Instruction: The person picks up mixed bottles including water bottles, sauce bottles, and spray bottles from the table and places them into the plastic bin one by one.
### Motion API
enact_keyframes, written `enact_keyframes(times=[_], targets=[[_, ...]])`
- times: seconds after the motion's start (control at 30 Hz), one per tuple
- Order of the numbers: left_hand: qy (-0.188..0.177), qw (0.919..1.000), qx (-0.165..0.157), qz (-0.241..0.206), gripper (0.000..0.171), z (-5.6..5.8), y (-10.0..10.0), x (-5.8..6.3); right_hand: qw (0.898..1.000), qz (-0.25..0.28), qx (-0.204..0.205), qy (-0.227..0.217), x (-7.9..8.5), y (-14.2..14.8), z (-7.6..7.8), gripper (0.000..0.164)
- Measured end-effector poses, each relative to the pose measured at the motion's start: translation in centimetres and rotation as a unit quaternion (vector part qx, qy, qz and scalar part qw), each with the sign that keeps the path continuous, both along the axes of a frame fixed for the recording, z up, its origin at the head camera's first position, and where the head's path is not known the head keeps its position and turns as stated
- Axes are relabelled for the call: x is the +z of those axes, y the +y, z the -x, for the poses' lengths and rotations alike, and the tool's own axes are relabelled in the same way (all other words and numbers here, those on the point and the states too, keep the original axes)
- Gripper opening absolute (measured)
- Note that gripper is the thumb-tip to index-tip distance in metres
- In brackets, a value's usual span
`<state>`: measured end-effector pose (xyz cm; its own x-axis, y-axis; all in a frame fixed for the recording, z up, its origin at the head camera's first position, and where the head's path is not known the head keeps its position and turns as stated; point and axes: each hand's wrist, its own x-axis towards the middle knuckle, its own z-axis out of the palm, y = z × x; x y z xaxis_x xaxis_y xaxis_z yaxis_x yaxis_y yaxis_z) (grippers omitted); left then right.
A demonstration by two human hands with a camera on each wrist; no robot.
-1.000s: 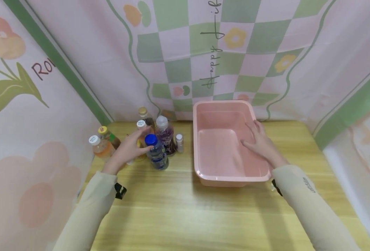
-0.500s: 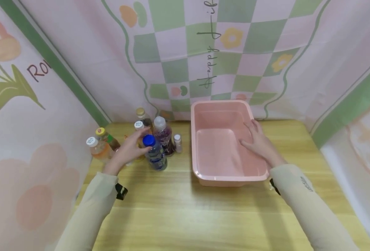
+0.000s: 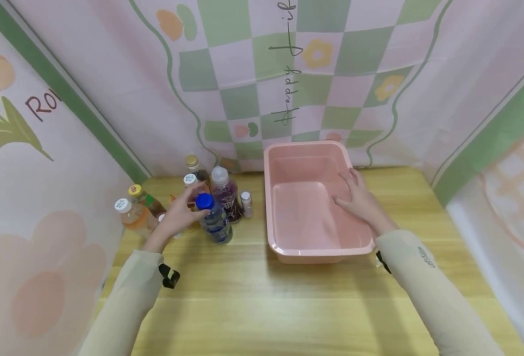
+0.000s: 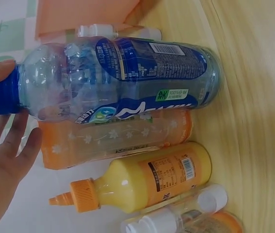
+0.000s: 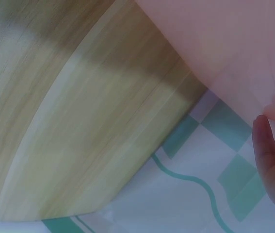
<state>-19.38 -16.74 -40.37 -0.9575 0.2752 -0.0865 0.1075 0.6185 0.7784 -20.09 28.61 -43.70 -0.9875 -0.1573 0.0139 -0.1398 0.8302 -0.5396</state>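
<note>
My left hand (image 3: 179, 215) pinches the blue cap of a clear drink bottle (image 3: 217, 225), which stands upright on the wooden table. In the left wrist view the thumb lies on one side of the cap and the fingers on the other; the bottle (image 4: 142, 73) has a blue label. Over at the pink basin (image 3: 304, 251), my right hand (image 3: 362, 205) grips the right rim, thumb on the inner side. Part of that hand (image 5: 270, 160) shows against the outer wall of the basin in the right wrist view.
Beside the drink bottle stand a purple bottle (image 3: 227, 200) and a small white-capped bottle (image 3: 246, 205). A yellow squeeze bottle (image 4: 147, 177) and an orange-labelled bottle (image 4: 113, 141) are close by. Farther left are a white-capped bottle (image 3: 135, 217) and a yellow-capped bottle (image 3: 146, 198). A curtain (image 3: 240, 54) hangs behind.
The head view has turned slightly, so everything sits a little farther left in it. Both hands keep their places on the bottle cap and the basin rim.
</note>
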Motion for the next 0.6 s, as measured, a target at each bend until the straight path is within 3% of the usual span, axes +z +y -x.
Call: enact_keyframes(times=[0.43,0.6], targets=[[-0.03,0.9979,0.016,-0.054,0.074,-0.29,-0.1,-0.03,1.0,-0.003,0.0,-0.009,0.07,0.02,0.1,0.074],[-0.04,0.9973,0.027,-0.056,0.069,-0.44,-0.24,0.31,1.0,-0.001,0.001,-0.014,0.23,-0.02,0.05,0.074]])
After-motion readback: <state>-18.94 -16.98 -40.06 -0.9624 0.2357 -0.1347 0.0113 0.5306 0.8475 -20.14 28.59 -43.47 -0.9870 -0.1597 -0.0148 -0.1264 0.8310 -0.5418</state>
